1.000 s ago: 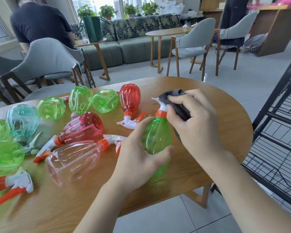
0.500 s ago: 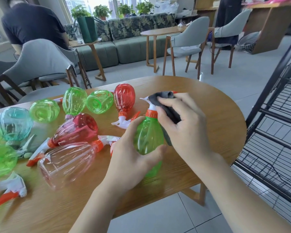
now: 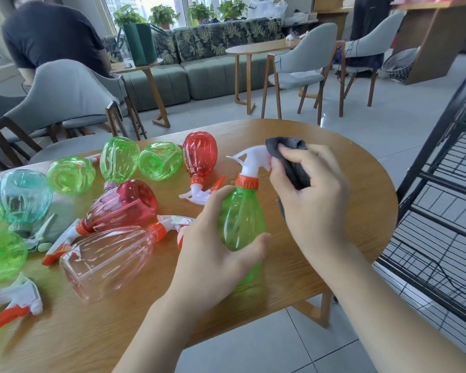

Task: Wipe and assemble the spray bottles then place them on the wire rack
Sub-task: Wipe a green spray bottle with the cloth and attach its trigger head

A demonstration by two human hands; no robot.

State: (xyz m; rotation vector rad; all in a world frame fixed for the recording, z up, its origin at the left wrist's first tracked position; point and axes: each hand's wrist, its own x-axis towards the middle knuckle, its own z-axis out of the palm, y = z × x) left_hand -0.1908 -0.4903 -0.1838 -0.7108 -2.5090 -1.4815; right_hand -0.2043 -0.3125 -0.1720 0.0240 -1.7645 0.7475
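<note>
The green bottle (image 3: 240, 219) is held upright on the counter (image 3: 334, 265) near its right edge, steadied by the left hand's (image 3: 213, 254) curled grip, so the cloth (image 3: 291, 160), pinched in the right hand (image 3: 310, 195), can be rubbed over its nozzle (image 3: 250, 160).

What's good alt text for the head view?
A left hand grips an upright green plastic spray bottle while the right hand rubs a dark grey cloth on its white trigger head, above a round wooden table.

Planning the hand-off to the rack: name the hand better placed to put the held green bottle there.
Left. The left hand already grips the green plastic spray bottle; the right hand, though nearer the black wire rack, holds the grey cloth.
</note>
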